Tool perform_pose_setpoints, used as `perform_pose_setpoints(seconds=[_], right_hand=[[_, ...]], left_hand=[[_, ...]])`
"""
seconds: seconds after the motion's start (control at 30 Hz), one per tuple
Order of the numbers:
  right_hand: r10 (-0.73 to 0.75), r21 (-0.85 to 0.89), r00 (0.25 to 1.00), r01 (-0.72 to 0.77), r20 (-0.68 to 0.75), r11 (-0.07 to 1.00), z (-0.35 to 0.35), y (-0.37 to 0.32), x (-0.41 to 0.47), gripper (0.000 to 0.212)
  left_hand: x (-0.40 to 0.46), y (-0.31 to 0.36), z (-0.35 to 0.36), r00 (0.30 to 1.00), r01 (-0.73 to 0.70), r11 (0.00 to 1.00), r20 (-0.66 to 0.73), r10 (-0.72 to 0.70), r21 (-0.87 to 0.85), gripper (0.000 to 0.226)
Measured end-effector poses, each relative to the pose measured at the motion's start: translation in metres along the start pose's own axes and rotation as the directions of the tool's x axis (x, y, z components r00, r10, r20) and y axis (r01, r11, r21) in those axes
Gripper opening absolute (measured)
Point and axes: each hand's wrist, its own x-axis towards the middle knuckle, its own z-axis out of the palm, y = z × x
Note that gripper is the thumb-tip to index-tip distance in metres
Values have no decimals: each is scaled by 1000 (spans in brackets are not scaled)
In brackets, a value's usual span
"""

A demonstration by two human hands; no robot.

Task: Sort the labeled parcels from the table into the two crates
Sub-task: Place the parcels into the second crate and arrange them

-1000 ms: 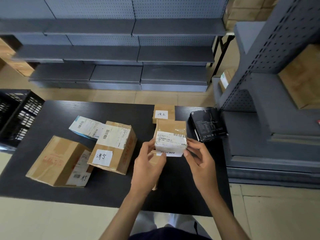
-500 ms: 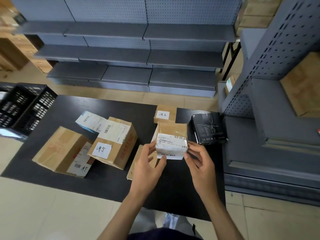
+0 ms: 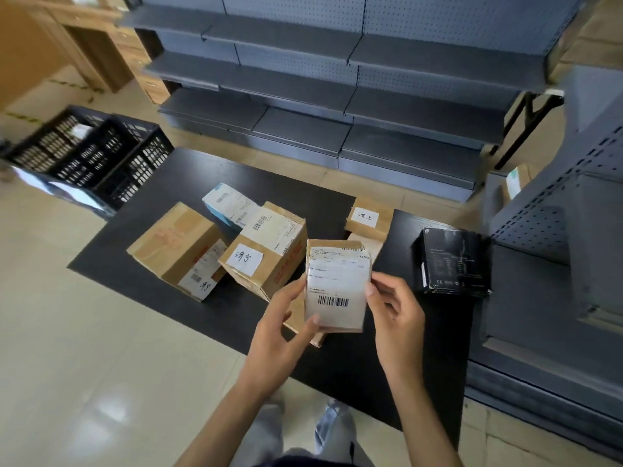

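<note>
From the head camera, the person lifts a small parcel [image 3: 335,286] above the near half of the black table [image 3: 141,237], label and barcode facing up. The left hand [image 3: 281,335] pinches its lower left corner with thumb on the label; the right hand [image 3: 394,318] grips its right edge with curled fingers. Behind it stand a brown carton [image 3: 177,244], a labeled box [image 3: 266,251], a white-and-blue packet [image 3: 229,205] wedged behind them, a small tagged box [image 3: 369,219] at the far edge, and a black box [image 3: 451,261] near the right edge beside grey shelving [image 3: 337,79]. Two black crates [image 3: 91,156] sit on the floor off the table's far left corner, with open floor along the left side. Another brown parcel [image 3: 296,315] lies mostly hidden under the held one. The label print is blurred, and the crates' contents are hard to make out.
</note>
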Motion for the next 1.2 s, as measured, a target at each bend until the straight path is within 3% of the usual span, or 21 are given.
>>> perform_pose_setpoints(seconds=[0.37,0.5,0.8,0.97,1.1,1.2], right_hand=[[-62,-54,971,77,230,996,154,-36,-58,17],[-63,-79,944,93,323,992,229,-42,-100,19],[-66,-148,787,196,614,969,378,-55,-169,28],[-101,-310,623,516,776,798,438,-44,-159,29],[-76,-392,554,673,829,628,486,-34,-134,34],[-65,-422,532,735,844,530,529,-31,-113,36]], left_hand=[[-57,-60,-137,977,-13,987,-210,-21,-158,56],[-91,-97,-206,958,-40,957,-282,-44,-287,53],[-166,-161,-340,820,-34,859,-506,-268,-510,54],[-180,-200,-395,705,-24,804,-580,-408,-594,55],[-171,-227,-440,626,-40,773,-619,-474,-633,61],[-152,-243,-479,613,-27,781,-627,-480,-624,59]])
